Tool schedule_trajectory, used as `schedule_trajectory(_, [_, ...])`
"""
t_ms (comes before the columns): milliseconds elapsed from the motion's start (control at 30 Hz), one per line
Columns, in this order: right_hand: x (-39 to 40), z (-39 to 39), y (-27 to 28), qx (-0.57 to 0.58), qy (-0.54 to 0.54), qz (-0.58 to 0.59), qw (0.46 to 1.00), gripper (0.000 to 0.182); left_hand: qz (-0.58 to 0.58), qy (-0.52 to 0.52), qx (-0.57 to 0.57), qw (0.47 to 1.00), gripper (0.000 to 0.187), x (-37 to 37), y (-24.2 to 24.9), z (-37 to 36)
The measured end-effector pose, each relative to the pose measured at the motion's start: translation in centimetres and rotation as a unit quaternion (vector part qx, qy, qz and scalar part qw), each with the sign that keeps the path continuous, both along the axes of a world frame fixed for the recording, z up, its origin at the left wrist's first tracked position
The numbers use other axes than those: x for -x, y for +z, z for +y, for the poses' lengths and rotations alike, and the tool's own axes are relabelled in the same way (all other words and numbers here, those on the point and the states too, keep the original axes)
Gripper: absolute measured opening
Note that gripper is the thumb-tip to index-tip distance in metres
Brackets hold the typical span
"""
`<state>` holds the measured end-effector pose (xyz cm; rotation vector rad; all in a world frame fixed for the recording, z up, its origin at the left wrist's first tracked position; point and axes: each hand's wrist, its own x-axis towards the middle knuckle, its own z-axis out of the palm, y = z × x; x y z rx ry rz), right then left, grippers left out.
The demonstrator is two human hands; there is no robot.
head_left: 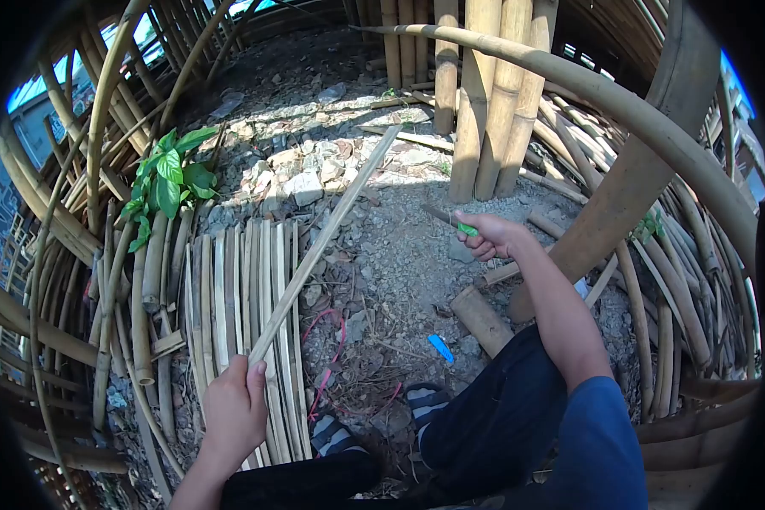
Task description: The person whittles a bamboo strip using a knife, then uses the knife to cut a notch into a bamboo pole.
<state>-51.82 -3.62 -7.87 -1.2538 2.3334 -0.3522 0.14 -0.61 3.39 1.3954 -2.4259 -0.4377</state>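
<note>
My left hand (236, 406) is closed round the lower end of a long flat bamboo strip (327, 238), which slants up and away to the right. In my right hand (491, 235) is a knife (444, 217) with a green handle; its blade points left, apart from the strip. The fingers of that hand are wrapped round the handle. Beneath and beside my left hand lies a row of split bamboo strips (243, 293), set side by side on the ground.
Upright bamboo poles (493, 110) stand ahead, and a curved pole (603, 89) arches across the upper right. A short bamboo piece (482, 321), a blue object (440, 348) and pink string (340, 340) lie on the gravel. A leafy plant (168, 178) grows at left.
</note>
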Motion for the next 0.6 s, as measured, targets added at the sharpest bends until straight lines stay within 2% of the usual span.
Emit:
schedule_trajectory(67, [-1.4,0.6,1.5,-0.073,-0.024,-0.132,0.988,0.062,-0.014,0.017,0.016,1.0,0.032,0.2,0.0,-0.4])
schedule_trajectory(100, [-1.4,0.1,2.1,-0.067,-0.017,-0.122,0.99,0.062,-0.005,0.023,0.022,0.999,0.032,0.2,-0.1,-0.6])
schedule_trajectory(167, [-1.6,-0.1,2.7,-0.272,0.091,-0.167,0.943,0.063,0.0,0.035,0.005,0.999,0.033,-0.1,-0.4,-0.8])
schedule_trajectory(200, [-2.0,0.6,2.7,-0.268,0.094,-0.162,0.945,0.063,0.004,0.038,0.01,0.999,0.033,-0.3,-0.4,-0.8])
schedule_trajectory(233, [-2.2,1.4,3.0,-0.213,0.168,0.087,0.959,0.062,0.001,0.033,0.017,0.999,0.033,-0.4,-0.3,-0.8])
schedule_trajectory(267, [-2.4,1.6,3.7,-0.144,0.231,0.33,0.904,0.06,-0.002,0.03,0.022,0.999,0.034,-0.5,-0.4,-0.8])
schedule_trajectory(300, [-3.2,1.5,5.2,-0.143,0.235,0.334,0.902,0.06,0.001,0.035,0.021,0.999,0.034,-0.5,-0.5,-0.9])
schedule_trajectory(367, [-5.5,2.4,7.6,-0.02,0.144,0.259,0.955,0.054,-0.009,0.051,0.009,0.999,0.034,-0.7,-0.8,-1.2])
schedule_trajectory(500, [-10.3,3.7,10.3,0.14,0.083,0.256,0.953,0.049,-0.008,0.061,0.027,0.998,0.036,-0.7,-1.8,-1.9])
schedule_trajectory(533, [-11.3,3.4,10.3,0.143,0.089,0.253,0.953,0.049,-0.003,0.045,0.039,0.998,0.036,-0.7,-2.0,-2.0])
schedule_trajectory(600, [-13.5,2.9,9.8,0.239,0.023,0.125,0.963,0.048,-0.002,0.024,0.048,0.999,0.036,-0.4,-2.2,-2.1])
